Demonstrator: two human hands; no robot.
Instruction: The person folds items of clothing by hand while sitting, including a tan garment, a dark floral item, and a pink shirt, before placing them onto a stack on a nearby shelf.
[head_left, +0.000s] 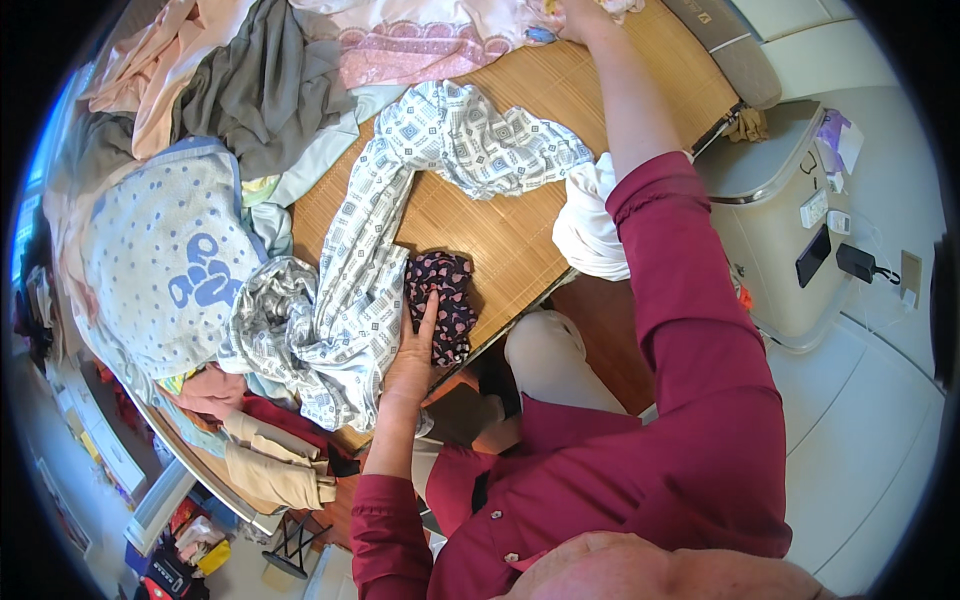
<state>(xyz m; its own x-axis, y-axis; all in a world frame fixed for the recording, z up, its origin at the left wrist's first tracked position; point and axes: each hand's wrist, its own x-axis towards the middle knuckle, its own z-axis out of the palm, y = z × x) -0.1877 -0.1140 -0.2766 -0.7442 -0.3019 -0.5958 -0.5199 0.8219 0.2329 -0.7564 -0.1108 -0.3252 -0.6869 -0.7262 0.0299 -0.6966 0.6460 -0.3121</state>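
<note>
My left hand (409, 360) is at the left side of a small folded dark cloth with a pink floral print (442, 304). Its thumb lies over this cloth, while its other fingers are mostly hidden. Beside it spreads a crumpled white garment with a grey-blue geometric print (457, 139), one long part reaching to the right. At the top edge, my right hand (581, 21) is partly cut off by the picture and touches a pale printed cloth (547, 15). How its fingers are set cannot be seen. A bunched white cloth (592, 225) lies near my right forearm.
Under the clothes is a bamboo mat (510, 240). A dotted blue-and-white towel (165, 247), grey cloth (262, 90) and peach fabric (161, 67) pile up at left. Folded tan garments (274, 469) lie by the edge. A cabinet (780, 217) at right holds a phone (814, 256).
</note>
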